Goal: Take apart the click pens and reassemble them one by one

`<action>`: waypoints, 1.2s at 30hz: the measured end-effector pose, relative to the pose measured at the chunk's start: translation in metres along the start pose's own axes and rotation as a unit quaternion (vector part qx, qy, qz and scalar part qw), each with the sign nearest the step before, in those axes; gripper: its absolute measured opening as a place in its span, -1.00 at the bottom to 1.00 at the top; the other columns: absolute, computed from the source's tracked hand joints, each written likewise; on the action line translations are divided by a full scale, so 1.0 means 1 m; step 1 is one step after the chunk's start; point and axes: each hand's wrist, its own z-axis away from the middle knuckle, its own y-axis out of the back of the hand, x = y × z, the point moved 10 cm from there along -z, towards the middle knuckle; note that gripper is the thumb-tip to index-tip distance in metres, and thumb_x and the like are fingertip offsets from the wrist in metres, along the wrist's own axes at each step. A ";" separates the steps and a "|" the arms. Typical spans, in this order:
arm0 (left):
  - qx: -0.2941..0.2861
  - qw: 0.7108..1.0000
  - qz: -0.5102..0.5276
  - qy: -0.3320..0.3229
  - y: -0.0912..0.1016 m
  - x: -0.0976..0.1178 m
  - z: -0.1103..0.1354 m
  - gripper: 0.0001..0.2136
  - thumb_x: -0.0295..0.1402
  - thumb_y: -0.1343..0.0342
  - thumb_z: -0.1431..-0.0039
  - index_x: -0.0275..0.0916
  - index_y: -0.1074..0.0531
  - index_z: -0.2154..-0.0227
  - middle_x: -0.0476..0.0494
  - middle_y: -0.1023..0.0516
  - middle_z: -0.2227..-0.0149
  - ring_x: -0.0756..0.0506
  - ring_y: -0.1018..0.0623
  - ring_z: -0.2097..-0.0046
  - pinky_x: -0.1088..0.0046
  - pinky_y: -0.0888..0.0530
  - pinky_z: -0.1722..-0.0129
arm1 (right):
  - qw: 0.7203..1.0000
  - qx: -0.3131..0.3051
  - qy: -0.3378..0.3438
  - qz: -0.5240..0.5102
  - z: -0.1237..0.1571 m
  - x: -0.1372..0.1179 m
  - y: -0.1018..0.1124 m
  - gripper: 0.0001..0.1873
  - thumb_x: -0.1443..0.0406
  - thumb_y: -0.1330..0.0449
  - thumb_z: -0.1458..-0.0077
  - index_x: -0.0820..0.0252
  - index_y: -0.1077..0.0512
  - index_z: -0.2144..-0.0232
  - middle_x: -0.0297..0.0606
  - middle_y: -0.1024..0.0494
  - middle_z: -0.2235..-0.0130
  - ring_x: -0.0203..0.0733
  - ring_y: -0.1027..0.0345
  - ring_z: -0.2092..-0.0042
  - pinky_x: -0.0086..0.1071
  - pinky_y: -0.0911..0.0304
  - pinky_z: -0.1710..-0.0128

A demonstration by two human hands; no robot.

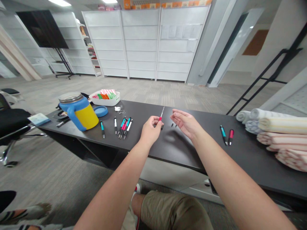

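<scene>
My left hand (151, 129) is closed on a partly dismantled pen (160, 118). A red part shows at its fingertips, and a thin pale rod, like a refill, points up and away from it. My right hand (184, 122) hovers just to the right, palm turned inward, fingers loosely curved and apart from the thumb, with nothing visible in it. Small dark pieces (172, 125) that look like pen tips lie on the table below its fingers. Further right, a teal pen (223, 134) and a red pen barrel (231, 136) lie side by side.
The dark table (177, 147) also bears several pens (125, 127), a blue-and-yellow mug (83, 113), a blue lid (100, 111), a white basket (106, 101) of colourful packets, and a white cord (118, 109). Rolled cloths (280, 124) are stacked at the right end.
</scene>
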 end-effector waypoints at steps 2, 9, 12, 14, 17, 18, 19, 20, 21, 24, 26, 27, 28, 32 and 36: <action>-0.004 1.000 -0.001 -0.001 -0.001 -0.001 0.000 -0.86 -0.34 -0.13 -0.30 -0.17 -0.48 0.11 -0.10 -0.71 0.23 -0.07 -0.66 0.22 0.43 -0.49 0.18 | 1.000 -0.002 -0.019 -0.014 0.001 0.003 -0.002 -0.67 0.39 -0.54 0.14 0.20 -0.61 0.26 -0.25 -0.66 0.32 -0.24 -0.59 0.24 -0.34 -0.54 -0.06; -0.027 0.999 -0.027 -0.026 -0.006 0.008 0.003 -0.88 -0.39 -0.14 -0.27 -0.15 -0.47 0.15 -0.07 -0.70 0.24 -0.07 -0.67 0.16 0.40 -0.50 0.09 | 0.999 0.006 -0.027 -0.021 0.000 0.003 0.001 -0.71 0.42 -0.52 0.09 0.18 -0.61 0.27 -0.26 -0.67 0.31 -0.25 -0.60 0.23 -0.35 -0.52 -0.10; -0.029 0.998 -0.040 -0.031 -0.007 0.012 0.004 -0.89 -0.40 -0.14 -0.26 -0.16 -0.47 0.16 -0.06 -0.70 0.25 -0.08 -0.67 0.13 0.38 -0.48 0.05 | 1.000 0.013 -0.020 -0.017 -0.001 0.001 0.004 -0.74 0.41 -0.51 0.08 0.16 -0.61 0.29 -0.26 -0.69 0.25 -0.24 -0.60 0.22 -0.32 -0.51 -0.12; -0.031 0.998 -0.044 -0.029 -0.007 0.012 0.004 -0.89 -0.40 -0.14 -0.27 -0.16 -0.47 0.16 -0.06 -0.70 0.25 -0.08 -0.67 0.14 0.37 -0.48 0.05 | 1.000 0.017 -0.013 -0.014 -0.002 0.000 0.005 -0.76 0.40 -0.50 0.07 0.15 -0.61 0.30 -0.24 -0.70 0.22 -0.23 -0.60 0.20 -0.29 -0.51 -0.13; -0.034 0.998 -0.043 -0.029 -0.007 0.012 0.004 -0.89 -0.40 -0.14 -0.27 -0.15 -0.47 0.16 -0.06 -0.70 0.25 -0.08 -0.67 0.14 0.37 -0.48 0.05 | 1.000 0.026 0.008 -0.015 -0.003 -0.003 0.008 -0.77 0.37 -0.52 0.08 0.13 -0.61 0.32 -0.25 -0.70 0.24 -0.22 -0.60 0.17 -0.26 -0.49 -0.17; -0.034 0.998 -0.042 -0.030 -0.007 0.012 0.004 -0.89 -0.40 -0.14 -0.27 -0.15 -0.47 0.15 -0.06 -0.70 0.25 -0.08 -0.67 0.14 0.37 -0.48 0.05 | 0.999 0.028 0.015 -0.014 -0.003 -0.004 0.009 -0.76 0.36 -0.53 0.09 0.12 -0.62 0.32 -0.26 -0.69 0.25 -0.22 -0.60 0.17 -0.25 -0.48 -0.18; -0.034 0.998 -0.043 -0.030 -0.007 0.011 0.004 -0.88 -0.39 -0.14 -0.27 -0.15 -0.47 0.15 -0.05 -0.70 0.25 -0.08 -0.67 0.14 0.37 -0.48 0.05 | 0.999 0.029 0.021 -0.012 -0.004 -0.005 0.009 -0.75 0.35 -0.54 0.10 0.12 -0.62 0.32 -0.27 -0.69 0.26 -0.22 -0.59 0.17 -0.24 -0.46 -0.19; -0.034 0.998 -0.045 -0.030 -0.007 0.011 0.003 -0.88 -0.39 -0.14 -0.28 -0.15 -0.47 0.15 -0.05 -0.70 0.25 -0.08 -0.67 0.14 0.37 -0.48 0.05 | 0.999 0.029 0.026 -0.009 -0.003 -0.006 0.009 -0.74 0.33 -0.55 0.11 0.11 -0.63 0.32 -0.28 -0.69 0.26 -0.22 -0.59 0.17 -0.22 -0.45 -0.21; -0.033 0.998 -0.049 -0.030 -0.007 0.010 0.003 -0.88 -0.38 -0.15 -0.27 -0.15 -0.48 0.15 -0.05 -0.71 0.24 -0.08 -0.67 0.14 0.37 -0.48 0.05 | 0.999 0.026 0.032 -0.004 -0.003 -0.007 0.008 -0.74 0.30 -0.55 0.11 0.11 -0.63 0.32 -0.28 -0.69 0.25 -0.22 -0.59 0.17 -0.21 -0.44 -0.21; -0.029 0.997 -0.074 -0.024 -0.006 0.009 0.003 -0.88 -0.38 -0.16 -0.26 -0.15 -0.48 0.15 -0.04 -0.71 0.25 -0.08 -0.66 0.14 0.37 -0.47 0.05 | 0.998 0.017 0.064 0.010 -0.001 -0.013 0.004 -0.76 0.19 -0.54 0.05 0.11 -0.65 0.31 -0.26 -0.68 0.22 -0.19 -0.58 0.15 -0.15 -0.43 -0.22; -0.030 0.995 -0.093 -0.023 -0.007 0.010 0.004 -0.87 -0.37 -0.16 -0.25 -0.15 -0.49 0.15 -0.04 -0.70 0.25 -0.08 -0.66 0.15 0.37 -0.47 0.06 | 0.996 0.017 0.091 0.018 0.000 -0.019 0.003 -0.76 0.14 -0.51 0.01 0.11 -0.66 0.31 -0.23 -0.68 0.17 -0.17 -0.57 0.12 -0.13 -0.43 -0.21; -0.032 0.994 -0.100 -0.024 -0.007 0.010 0.004 -0.87 -0.37 -0.16 -0.25 -0.14 -0.49 0.15 -0.04 -0.70 0.25 -0.07 -0.66 0.16 0.37 -0.47 0.07 | 0.994 0.019 0.106 0.022 0.001 -0.022 0.002 -0.76 0.12 -0.49 -0.01 0.10 -0.66 0.30 -0.22 -0.68 0.15 -0.16 -0.57 0.10 -0.12 -0.42 -0.21; -0.035 0.993 -0.106 -0.027 -0.008 0.012 0.005 -0.87 -0.37 -0.16 -0.26 -0.14 -0.49 0.15 -0.04 -0.70 0.25 -0.07 -0.66 0.16 0.38 -0.47 0.08 | 0.992 0.021 0.120 0.026 0.003 -0.025 0.001 -0.77 0.11 -0.48 -0.03 0.10 -0.67 0.30 -0.22 -0.68 0.12 -0.15 -0.57 0.08 -0.11 -0.42 -0.21; -0.039 0.992 -0.119 -0.035 -0.009 0.016 0.007 -0.88 -0.36 -0.14 -0.26 -0.13 -0.50 0.16 -0.04 -0.70 0.25 -0.08 -0.66 0.17 0.38 -0.48 0.12 | 0.986 0.014 0.162 0.046 0.008 -0.034 -0.004 -0.77 0.11 -0.45 -0.08 0.08 -0.68 0.27 -0.20 -0.68 0.08 -0.11 -0.56 0.04 -0.07 -0.41 -0.22; -0.041 0.991 -0.122 -0.038 -0.009 0.017 0.007 -0.89 -0.37 -0.14 -0.26 -0.13 -0.50 0.17 -0.05 -0.70 0.26 -0.09 -0.66 0.16 0.37 -0.49 0.09 | 0.983 -0.005 0.167 0.072 0.011 -0.035 -0.011 -0.75 0.09 -0.43 -0.10 0.08 -0.68 0.23 -0.19 -0.68 0.09 -0.10 -0.55 0.01 -0.06 -0.38 -0.24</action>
